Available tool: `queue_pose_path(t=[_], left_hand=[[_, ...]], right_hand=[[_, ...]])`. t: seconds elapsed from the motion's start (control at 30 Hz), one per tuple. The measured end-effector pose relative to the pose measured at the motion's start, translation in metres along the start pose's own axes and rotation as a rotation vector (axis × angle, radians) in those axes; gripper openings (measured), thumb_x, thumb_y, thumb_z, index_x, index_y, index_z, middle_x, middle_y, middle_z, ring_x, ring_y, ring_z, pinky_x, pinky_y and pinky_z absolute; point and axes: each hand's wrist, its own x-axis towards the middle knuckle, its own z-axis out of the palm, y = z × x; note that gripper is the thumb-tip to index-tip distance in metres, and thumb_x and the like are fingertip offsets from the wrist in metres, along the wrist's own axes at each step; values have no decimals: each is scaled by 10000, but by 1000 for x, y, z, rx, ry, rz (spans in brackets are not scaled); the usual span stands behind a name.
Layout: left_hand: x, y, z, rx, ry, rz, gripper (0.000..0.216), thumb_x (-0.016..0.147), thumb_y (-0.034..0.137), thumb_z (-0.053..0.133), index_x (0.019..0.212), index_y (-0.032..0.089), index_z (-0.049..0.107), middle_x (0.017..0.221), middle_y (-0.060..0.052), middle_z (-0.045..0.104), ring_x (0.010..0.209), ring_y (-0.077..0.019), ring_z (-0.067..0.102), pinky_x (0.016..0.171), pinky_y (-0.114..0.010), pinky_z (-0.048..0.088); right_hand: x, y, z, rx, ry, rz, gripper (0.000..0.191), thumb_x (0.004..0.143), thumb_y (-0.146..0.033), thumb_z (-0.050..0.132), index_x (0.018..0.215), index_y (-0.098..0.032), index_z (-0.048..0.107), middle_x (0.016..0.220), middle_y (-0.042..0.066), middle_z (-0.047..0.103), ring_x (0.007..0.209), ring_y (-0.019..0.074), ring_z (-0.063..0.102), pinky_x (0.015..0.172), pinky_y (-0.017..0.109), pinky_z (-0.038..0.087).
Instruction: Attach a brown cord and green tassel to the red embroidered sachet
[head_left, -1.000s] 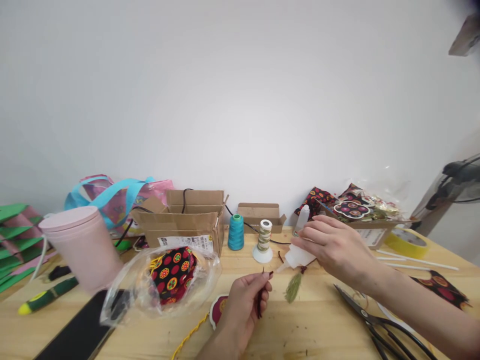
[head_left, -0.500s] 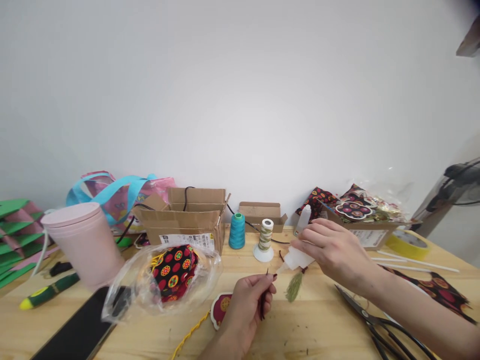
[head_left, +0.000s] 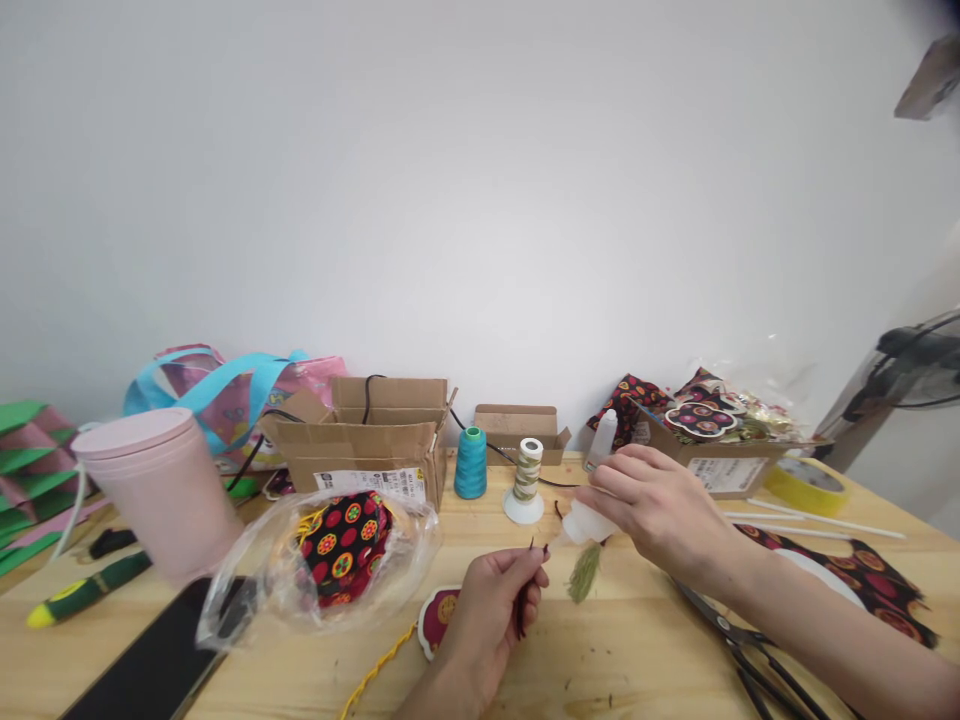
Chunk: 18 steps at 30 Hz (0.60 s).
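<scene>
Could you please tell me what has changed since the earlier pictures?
The right hand has brought the white squeeze bottle slightly left, so its nozzle is closer to the dark cord pinched in the left hand. Neither hand let go or took up anything. The green tassel and teal thread cone stayed put.

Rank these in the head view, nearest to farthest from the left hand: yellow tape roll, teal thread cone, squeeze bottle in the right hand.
1. Squeeze bottle: in the right hand, just right of the left hand.
2. Teal thread cone: standing behind the left hand.
3. Yellow tape roll: far off to the right.
</scene>
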Motion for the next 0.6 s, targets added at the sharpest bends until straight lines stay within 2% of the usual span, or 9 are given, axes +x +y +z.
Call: queue_pose_path(t=[0.33,0.6], left_hand=[[1,-1,-1,26,6,-5,235,609,306,620,536,105,525,402,50,427,317,-2,331,330,-117,222],[0,1,0,42,18,-7,227,601,289,624,516,110,512,398,57,417,321,-2,321,336,-122,222]], right_hand=[[0,4,-7,-2,48,19,322,886,-172,249,872,-194,570,697,17,521,703,155,435,738,325,312],[1,-4,-3,-2,-19,-8,221,868,-181,332,874,-186,552,721,12,512,733,160,442,723,326,315]])
